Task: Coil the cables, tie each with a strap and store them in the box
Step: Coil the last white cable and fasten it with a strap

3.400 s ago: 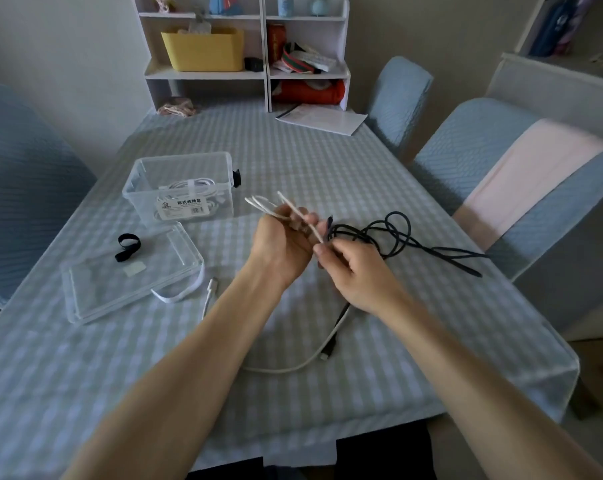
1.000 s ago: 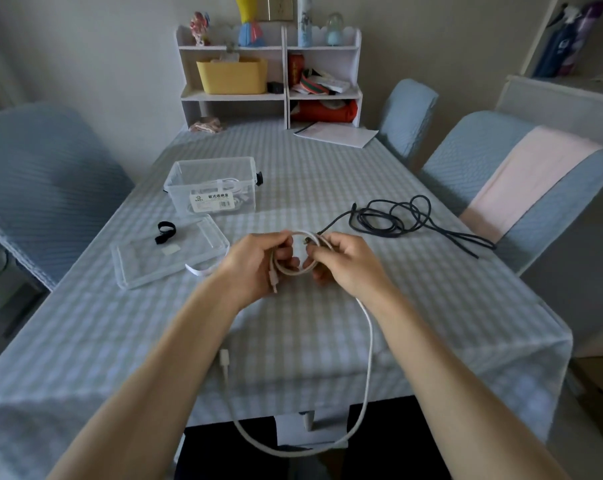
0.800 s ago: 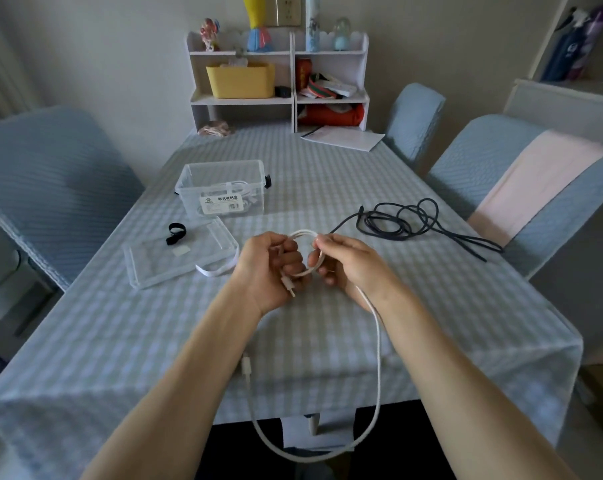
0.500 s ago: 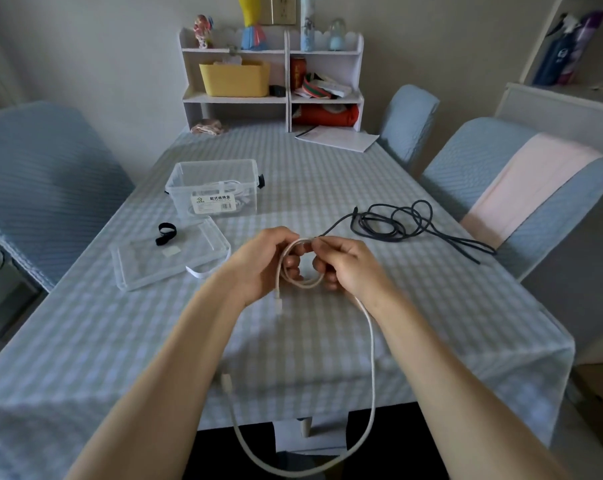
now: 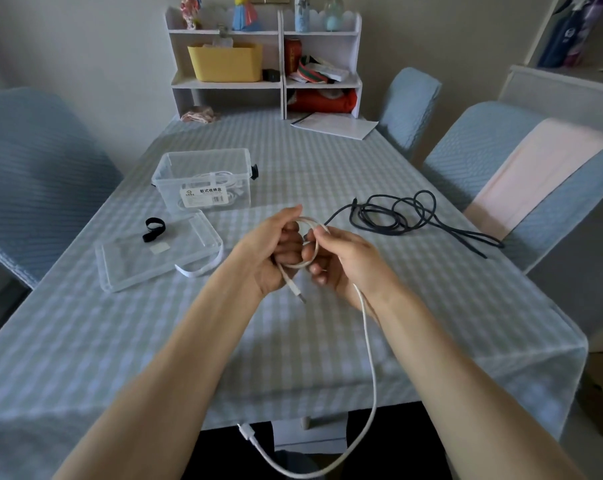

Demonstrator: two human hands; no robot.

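A checked cloth covers the counter (image 5: 293, 341), ringed by blue chairs, a white shelf unit (image 5: 263, 64) at its far end. The near edge is crossed by the white cable (image 5: 369, 341), whose tail hangs below. Its small coil is gripped by the left hand (image 5: 270, 251) and pinched by the right hand (image 5: 341, 258). The clear box (image 5: 203, 180), lid (image 5: 158, 252) and black cable (image 5: 397, 213) lie beyond. Since half a second ago, the coil has been tightened slightly.

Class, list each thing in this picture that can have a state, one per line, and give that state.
Thin white cable: partly coiled, long tail hanging off the table edge.
Left hand: grips the coil.
Right hand: pinches the loop.
Clear plastic box: open, white cable inside.
Clear flat lid: off, lying on table.
Black cable: loose, untied.
Black strap: unused, on lid.
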